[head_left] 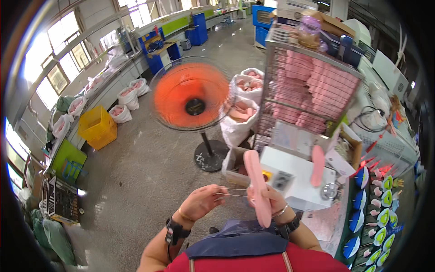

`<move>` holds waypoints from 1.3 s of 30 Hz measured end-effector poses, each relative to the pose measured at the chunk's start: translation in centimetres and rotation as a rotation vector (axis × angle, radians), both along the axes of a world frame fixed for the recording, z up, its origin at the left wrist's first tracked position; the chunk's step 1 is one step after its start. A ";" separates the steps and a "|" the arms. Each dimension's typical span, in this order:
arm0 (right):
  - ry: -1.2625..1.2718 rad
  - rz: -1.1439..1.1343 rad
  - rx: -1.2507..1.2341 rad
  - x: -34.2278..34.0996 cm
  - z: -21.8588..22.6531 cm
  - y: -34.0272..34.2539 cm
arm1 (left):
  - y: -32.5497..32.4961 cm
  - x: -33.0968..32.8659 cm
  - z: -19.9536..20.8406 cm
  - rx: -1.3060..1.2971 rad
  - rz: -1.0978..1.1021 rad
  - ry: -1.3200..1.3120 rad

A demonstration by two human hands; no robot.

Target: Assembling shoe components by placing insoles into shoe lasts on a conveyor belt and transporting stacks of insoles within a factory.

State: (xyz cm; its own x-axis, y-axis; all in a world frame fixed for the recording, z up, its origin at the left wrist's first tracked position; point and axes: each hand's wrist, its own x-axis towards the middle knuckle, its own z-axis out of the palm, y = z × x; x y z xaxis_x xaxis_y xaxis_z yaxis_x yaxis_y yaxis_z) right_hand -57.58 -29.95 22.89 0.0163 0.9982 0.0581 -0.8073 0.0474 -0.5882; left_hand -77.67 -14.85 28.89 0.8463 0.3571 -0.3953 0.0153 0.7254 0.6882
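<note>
Rack: tall grey metal-wire rack, packed with layered pink pieces, beyond the hands to the right.
Fan: round orange-and-black standing fan, left of the rack.
Box: flat-topped white rectangular box, below the rack; a loose pink sole-shaped piece lies on it.
Held piece: long pink sole-shaped slab, tilted, before the box's left side.
Hands: apart; right hand clamped on the slab, left hand with fingers curled at the strands.
Strands: thin whitish strands, stretched between both hands.
</note>
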 end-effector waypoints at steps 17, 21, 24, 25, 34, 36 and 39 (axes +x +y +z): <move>-0.800 0.732 0.039 -32.0 -5.7 48.0 | 34.4 -37.6 -2.2 0.419 0.545 0.296; -0.168 0.707 -0.367 -37.2 -11.5 61.6 | 40.6 -40.9 -2.3 0.408 0.412 0.313; 0.163 0.887 -0.400 -41.0 -11.6 70.8 | 43.6 -46.0 -6.7 0.293 0.330 0.016; 0.192 0.832 -0.396 -42.3 -11.0 73.4 | 44.9 -46.4 -7.8 0.295 0.334 0.036; -0.426 1.076 0.150 -46.1 -6.7 92.6 | 62.2 -45.1 -9.1 -0.116 1.580 -0.508; -0.577 1.095 0.264 -46.0 -6.5 97.6 | 66.9 -46.0 -9.4 0.088 1.299 -0.089; -0.954 1.251 0.502 -42.9 -5.2 106.1 | 77.4 -45.5 -8.1 0.158 0.996 0.192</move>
